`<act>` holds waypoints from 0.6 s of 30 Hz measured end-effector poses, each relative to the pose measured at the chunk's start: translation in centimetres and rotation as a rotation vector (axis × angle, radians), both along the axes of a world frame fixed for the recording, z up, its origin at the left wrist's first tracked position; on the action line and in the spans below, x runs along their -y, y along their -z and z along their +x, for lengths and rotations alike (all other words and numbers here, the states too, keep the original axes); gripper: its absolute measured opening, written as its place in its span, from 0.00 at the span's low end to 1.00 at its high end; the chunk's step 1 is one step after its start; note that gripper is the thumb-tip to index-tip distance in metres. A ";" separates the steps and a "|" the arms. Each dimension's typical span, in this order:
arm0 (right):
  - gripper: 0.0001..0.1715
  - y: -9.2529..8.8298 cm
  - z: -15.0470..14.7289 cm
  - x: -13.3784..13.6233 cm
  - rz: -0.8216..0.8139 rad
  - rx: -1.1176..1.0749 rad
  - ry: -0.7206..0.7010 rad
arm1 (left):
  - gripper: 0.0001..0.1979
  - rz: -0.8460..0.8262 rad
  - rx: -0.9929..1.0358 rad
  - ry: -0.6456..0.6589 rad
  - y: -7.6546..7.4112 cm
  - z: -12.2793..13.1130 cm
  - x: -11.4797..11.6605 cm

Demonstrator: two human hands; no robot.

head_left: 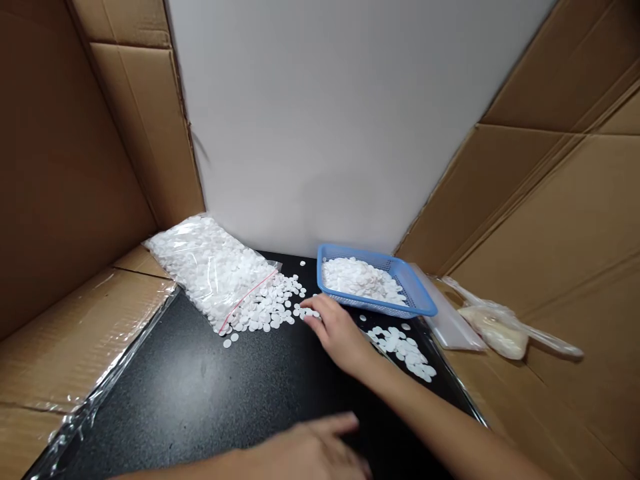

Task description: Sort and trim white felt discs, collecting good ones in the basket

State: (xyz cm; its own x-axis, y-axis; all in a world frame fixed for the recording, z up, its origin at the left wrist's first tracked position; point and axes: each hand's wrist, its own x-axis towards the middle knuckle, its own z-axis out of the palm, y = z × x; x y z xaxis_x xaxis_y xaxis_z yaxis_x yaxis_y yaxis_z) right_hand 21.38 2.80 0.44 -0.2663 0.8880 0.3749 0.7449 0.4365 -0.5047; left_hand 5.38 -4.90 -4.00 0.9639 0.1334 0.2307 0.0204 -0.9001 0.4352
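Head view: the left hand (310, 453) is blurred and cut off by the bottom edge, so I cannot tell its grip. The right hand (336, 331) lies released, its fingertips touching flat round white discs (265, 308) spilled from a clear zip bag (207, 267) onto the speckled black desk (225, 387), beside a blue mesh basket (426, 308).

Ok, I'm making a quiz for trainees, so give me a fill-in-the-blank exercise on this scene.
1. The basket holding white discs is ____ in colour.
2. The ____ hand touches loose discs beside the clear bag.
3. The table is ____ in colour.
Missing words: blue; right; black.
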 end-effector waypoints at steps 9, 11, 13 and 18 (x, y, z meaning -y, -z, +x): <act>0.31 4.3 -5.5 -2.5 -0.122 0.141 -0.032 | 0.25 0.461 0.056 -0.846 -0.5 -8.3 -7.3; 0.33 4.1 -6.9 -3.3 -0.116 0.168 -0.095 | 0.23 0.503 0.085 -0.888 -0.9 -8.4 -7.5; 0.33 4.0 -8.2 -3.9 -0.103 0.189 -0.155 | 0.20 0.577 0.097 -0.935 -1.4 -8.7 -7.9; 0.30 3.5 -10.4 -5.4 -0.060 0.212 -0.232 | 0.20 0.712 0.072 -1.071 -2.0 -10.7 -10.0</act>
State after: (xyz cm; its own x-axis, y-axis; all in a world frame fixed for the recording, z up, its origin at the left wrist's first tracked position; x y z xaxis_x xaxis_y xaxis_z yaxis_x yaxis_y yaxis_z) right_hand 11.02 8.24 -3.10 -0.5312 0.8132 0.2379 0.7203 0.5813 -0.3785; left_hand -5.37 5.14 -2.03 0.4357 0.6556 0.6167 0.8699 -0.4827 -0.1014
